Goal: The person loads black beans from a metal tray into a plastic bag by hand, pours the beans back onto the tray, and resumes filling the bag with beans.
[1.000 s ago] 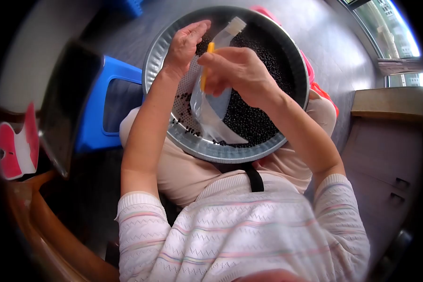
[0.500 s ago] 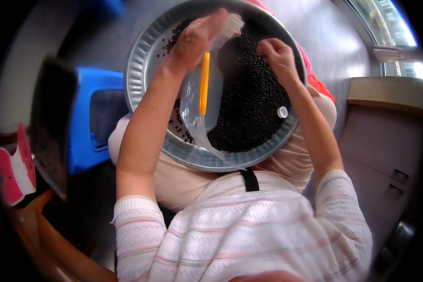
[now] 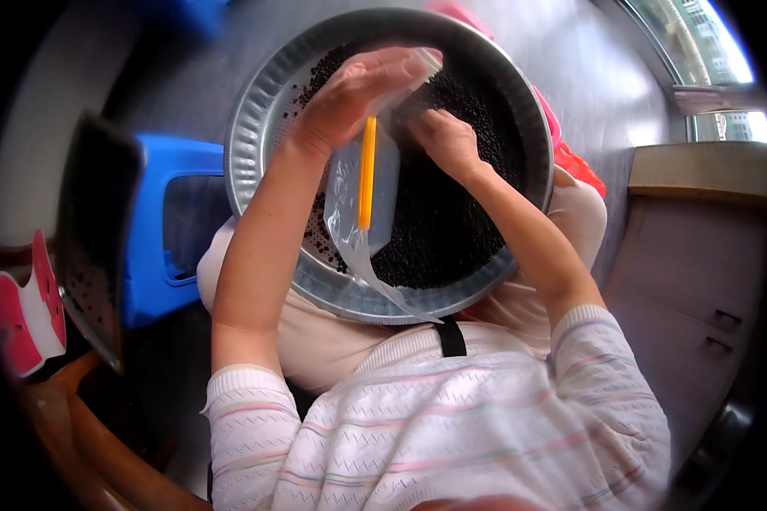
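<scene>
The left hand (image 3: pixel 345 95) has its fingers pressed close together around the neck of a clear bag (image 3: pixel 382 196), right by the white spout (image 3: pixel 428 60). The thumb of this hand is hard to make out, so I cannot tell just how it grips. The bag hangs down below these fingers, over the big round metal pan (image 3: pixel 245 140), and its thin end reaches past the near rim toward the black strap (image 3: pixel 452 339) at the person's waist. A long yellow clip (image 3: pixel 367 175) lies across the bag, just below the left hand, and its top end is close to the palm. The right hand (image 3: pixel 452 146) is near the left fingers, on the other side of the bag, low over the black beans (image 3: pixel 443 238). Its fingertips are blurry and dark, so I cannot tell if they are pinching some beans or only touching them. Lots of beans lie under and below the right fingers. The left hand and the bag hide part of the pan, so the beans behind them cannot be seen. Far out past the left fingers is a blue stool (image 3: pixel 175 294), partly covered by a dark board (image 3: pixel 102 230). Beyond the right hand, past the rim, something pink (image 3: pixel 547 119) is mostly hidden by the pan.
</scene>
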Demonstrator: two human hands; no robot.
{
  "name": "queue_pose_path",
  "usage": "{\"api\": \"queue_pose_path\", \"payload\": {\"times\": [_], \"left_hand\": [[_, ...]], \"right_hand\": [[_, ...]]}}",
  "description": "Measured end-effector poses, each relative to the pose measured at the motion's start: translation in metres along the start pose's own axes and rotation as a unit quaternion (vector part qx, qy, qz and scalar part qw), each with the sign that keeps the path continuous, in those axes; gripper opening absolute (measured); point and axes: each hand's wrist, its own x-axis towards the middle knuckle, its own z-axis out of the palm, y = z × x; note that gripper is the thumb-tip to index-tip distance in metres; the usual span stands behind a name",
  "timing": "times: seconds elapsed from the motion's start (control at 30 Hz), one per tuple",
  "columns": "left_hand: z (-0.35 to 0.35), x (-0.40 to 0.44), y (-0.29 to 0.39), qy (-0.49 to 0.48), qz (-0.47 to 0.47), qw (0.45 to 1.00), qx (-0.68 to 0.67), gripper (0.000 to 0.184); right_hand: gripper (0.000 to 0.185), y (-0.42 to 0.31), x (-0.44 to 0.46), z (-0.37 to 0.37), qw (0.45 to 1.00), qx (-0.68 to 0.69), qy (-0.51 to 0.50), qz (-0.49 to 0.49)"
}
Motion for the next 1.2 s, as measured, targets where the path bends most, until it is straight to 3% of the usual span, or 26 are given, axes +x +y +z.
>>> {"api": "queue_pose_path", "payload": {"times": [0.1,0.13,0.2,0.33,0.4,0.67,0.83,1.2], "left_hand": [[-0.005,0.001,0.003,-0.010,-0.012,1.000,0.018,0.055],[-0.005,0.000,0.004,-0.011,-0.020,1.000,0.019,0.055],[-0.004,0.000,0.006,-0.012,-0.031,0.999,0.011,0.054],[-0.003,-0.001,0.003,-0.013,-0.044,0.999,0.003,0.048],[0.001,-0.004,0.006,-0.012,-0.045,0.999,0.014,0.044],[0.024,-0.007,-0.005,0.011,-0.030,0.999,0.002,0.030],[0.034,-0.006,-0.018,0.051,0.030,0.998,0.037,0.028],[0.038,-0.009,-0.023,0.073,0.027,0.996,0.047,0.023]], "right_hand": [[0.022,0.013,0.002,0.002,0.968,0.240,0.025,0.067],[0.024,0.006,0.004,-0.008,0.898,0.389,-0.039,0.204],[0.025,-0.002,0.007,-0.038,0.761,0.568,-0.095,0.297],[0.024,-0.009,0.016,-0.075,0.600,0.752,-0.093,0.256],[0.023,-0.018,0.023,-0.094,0.566,0.792,-0.102,0.207],[0.023,-0.077,0.056,-0.142,0.504,0.854,-0.114,0.058],[0.022,-0.097,0.061,-0.128,0.561,0.824,-0.016,0.074],[0.023,-0.098,0.057,-0.118,0.593,0.803,0.032,0.037]]}}
